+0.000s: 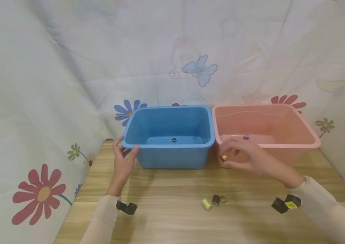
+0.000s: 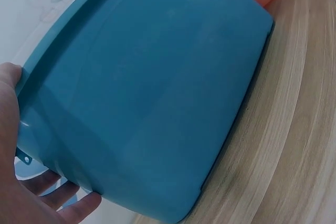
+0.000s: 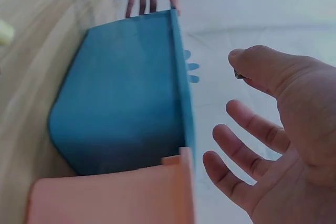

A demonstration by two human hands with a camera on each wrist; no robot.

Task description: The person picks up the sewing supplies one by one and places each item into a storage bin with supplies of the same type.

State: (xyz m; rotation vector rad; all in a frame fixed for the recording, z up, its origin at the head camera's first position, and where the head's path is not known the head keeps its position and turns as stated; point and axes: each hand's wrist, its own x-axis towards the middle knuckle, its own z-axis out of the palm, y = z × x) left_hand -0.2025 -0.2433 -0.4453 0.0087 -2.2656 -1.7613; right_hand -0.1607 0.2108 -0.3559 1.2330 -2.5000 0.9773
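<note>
Between thumb and index finger, my right hand pinches a gold ring in front of the pink tub. In the right wrist view only a small dark bit of the ring shows at the fingertips, and the other fingers are spread. My left hand grips the near left corner of the blue tub, thumb at the front rim and fingers along the side. A dark ring lies inside the blue tub. Within the pink tub is a small thread spool.
On the wooden table, nearer to me, lie a yellow thread spool, a dark brown spool and another ring. Both tubs stand side by side against a printed cloth backdrop.
</note>
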